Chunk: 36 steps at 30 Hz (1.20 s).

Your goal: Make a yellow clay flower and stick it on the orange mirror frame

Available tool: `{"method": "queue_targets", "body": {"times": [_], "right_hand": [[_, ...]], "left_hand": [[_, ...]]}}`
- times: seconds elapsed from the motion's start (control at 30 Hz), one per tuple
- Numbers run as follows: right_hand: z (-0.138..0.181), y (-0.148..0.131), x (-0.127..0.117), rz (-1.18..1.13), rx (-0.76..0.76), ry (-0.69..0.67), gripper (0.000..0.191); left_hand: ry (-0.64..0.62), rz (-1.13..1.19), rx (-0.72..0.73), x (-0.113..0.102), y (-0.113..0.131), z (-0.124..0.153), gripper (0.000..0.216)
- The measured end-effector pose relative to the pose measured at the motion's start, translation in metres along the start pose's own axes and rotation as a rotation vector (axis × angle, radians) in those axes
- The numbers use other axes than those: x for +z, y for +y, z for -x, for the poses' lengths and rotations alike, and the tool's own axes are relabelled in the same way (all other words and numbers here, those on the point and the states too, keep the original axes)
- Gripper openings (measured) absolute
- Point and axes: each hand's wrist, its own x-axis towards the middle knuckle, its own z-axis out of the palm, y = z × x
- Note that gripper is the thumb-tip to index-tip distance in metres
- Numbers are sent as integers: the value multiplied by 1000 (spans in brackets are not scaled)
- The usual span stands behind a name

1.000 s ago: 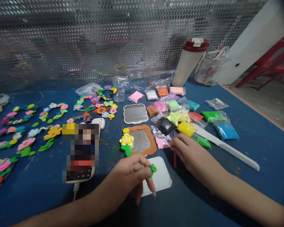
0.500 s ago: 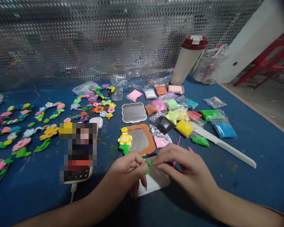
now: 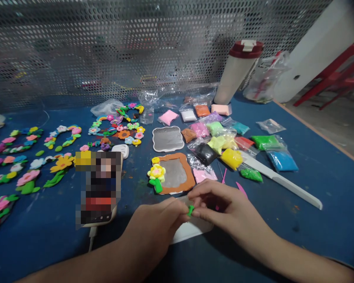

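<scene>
From the head camera, we see our left hand (image 3: pixel 155 226) and right hand (image 3: pixel 224 206) meeting low in the middle, just above a white rounded plastic work board (image 3: pixel 191 232) on the blue bench (image 3: pixel 327 184). Between the fingertips of both hands sits a small bright green bit of modelling clay (image 3: pixel 190 210); both sets of fingers are pinched on it, left from the left side, right from the right.

We judge the step in hand to be shaping this green piece. The next move seems to call for light, even pressure so the soft clay is not squashed flat.

The piece looks slightly longer than wide, its long axis close to upright and leaning a little to the right at the top. It is too small to say which end leads.

Just beyond the hands lies a small mirror in an orange-brown clay frame (image 3: pixel 175 173) with a yellow clay flower on a green stem (image 3: pixel 156 175) on its left edge. A thin pink modelling tool (image 3: pixel 223 177) lies near the right hand, apart from it.
</scene>
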Motion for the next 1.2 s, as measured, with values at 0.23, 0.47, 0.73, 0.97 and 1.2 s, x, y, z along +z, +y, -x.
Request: {"method": "queue_targets", "body": {"times": [0.23, 0.47, 0.73, 0.97, 1.2], "right_hand": [[3, -2, -1, 91, -90, 19, 6], [0, -7, -5, -62, 108, -46, 12], [-3, 2, -10, -150, 149, 40, 24], [5, 1, -10, 218, -287, 103, 18], [11, 8, -2, 423, -532, -17, 31]], "left_hand": [[50, -53, 25, 0, -3, 0, 22], [-42, 320, -148, -4, 5, -3, 34], [-72, 585, -276, -6, 7, -6, 32], [-123, 779, -314, -1, 1, -10, 25], [-132, 819, -298, 0, 2, -11, 18]]}}
